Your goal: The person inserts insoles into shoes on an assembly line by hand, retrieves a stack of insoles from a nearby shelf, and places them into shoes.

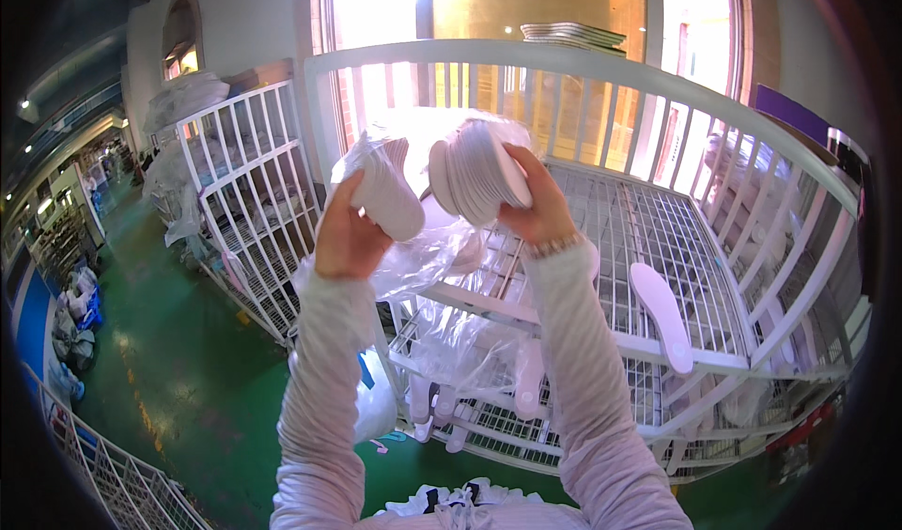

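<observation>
In my left hand [352,230] is a stack of pale insoles [387,195], partly wrapped in clear plastic. My right hand [539,199] grips a thicker stack of pale insoles [476,174] by its right side, level with the other stack and a little apart from it. Under both hands, a clear plastic bag [423,262] lies over the front edge of a white metal rack [486,308]. To the right, a single pinkish insole [661,311] rests on the rack's wire shelf, its end over the front rail.
Lower wire shelves hold more insoles [528,378] and plastic film [458,347]. Behind the rack's rail lies a pile of flat sheets [572,35]. At left stands another white rack [246,199] with bagged goods. Bags [77,311] lie along the green floor [190,368] at far left.
</observation>
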A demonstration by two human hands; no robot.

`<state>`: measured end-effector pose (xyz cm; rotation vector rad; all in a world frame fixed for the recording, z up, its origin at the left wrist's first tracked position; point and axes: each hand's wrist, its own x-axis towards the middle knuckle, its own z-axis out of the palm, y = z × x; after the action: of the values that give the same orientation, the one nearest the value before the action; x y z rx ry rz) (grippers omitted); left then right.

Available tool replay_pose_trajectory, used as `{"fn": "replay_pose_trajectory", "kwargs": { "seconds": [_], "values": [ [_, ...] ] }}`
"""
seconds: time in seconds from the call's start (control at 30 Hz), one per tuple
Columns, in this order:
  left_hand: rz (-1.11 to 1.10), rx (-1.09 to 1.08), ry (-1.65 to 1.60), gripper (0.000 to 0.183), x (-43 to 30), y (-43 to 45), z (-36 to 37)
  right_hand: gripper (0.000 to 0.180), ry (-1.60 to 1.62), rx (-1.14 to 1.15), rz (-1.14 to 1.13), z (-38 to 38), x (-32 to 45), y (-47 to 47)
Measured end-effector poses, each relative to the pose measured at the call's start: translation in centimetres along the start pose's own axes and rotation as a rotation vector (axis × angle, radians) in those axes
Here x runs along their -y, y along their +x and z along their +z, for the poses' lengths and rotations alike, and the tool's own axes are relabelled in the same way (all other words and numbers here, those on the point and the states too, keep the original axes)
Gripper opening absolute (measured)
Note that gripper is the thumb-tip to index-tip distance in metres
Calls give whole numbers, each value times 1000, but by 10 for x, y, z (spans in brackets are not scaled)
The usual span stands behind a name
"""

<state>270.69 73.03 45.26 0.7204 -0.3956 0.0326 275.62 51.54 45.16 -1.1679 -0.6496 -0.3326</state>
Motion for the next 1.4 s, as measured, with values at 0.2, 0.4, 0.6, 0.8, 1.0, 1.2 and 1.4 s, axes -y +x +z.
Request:
{"fn": "replay_pose_trajectory", "kwargs": {
  "seconds": [0.2, 0.4, 0.6, 0.8, 1.0, 1.2, 1.4],
  "values": [
    [73, 120, 192, 56, 43, -115, -15, 60, 532, -102, 102, 16, 47, -180],
    [-344, 469, 278, 81, 78, -196, -72, 66, -23, -250, 235, 105, 60, -262],
    [-771, 285, 8, 84, 107, -249, -149, 65, -506, -283, 420, 129, -3, -338],
    [-810, 244, -77, 84, 122, -295, -178, 60, -1120, -305, 397, 78, 55, -273],
    [-825, 185, -23, 80, 133, -300, -137, 68, -1986, -297, 856, -45, 20, -91],
    [-711, 146, -47, 75, 157, -295, -132, 56, -1926, -50, 844, -46, 29, -78],
    [-822, 165, -48, 73, 174, -280, -122, 87, -1869, -85, 770, -128, 118, -115]
  ]
}}
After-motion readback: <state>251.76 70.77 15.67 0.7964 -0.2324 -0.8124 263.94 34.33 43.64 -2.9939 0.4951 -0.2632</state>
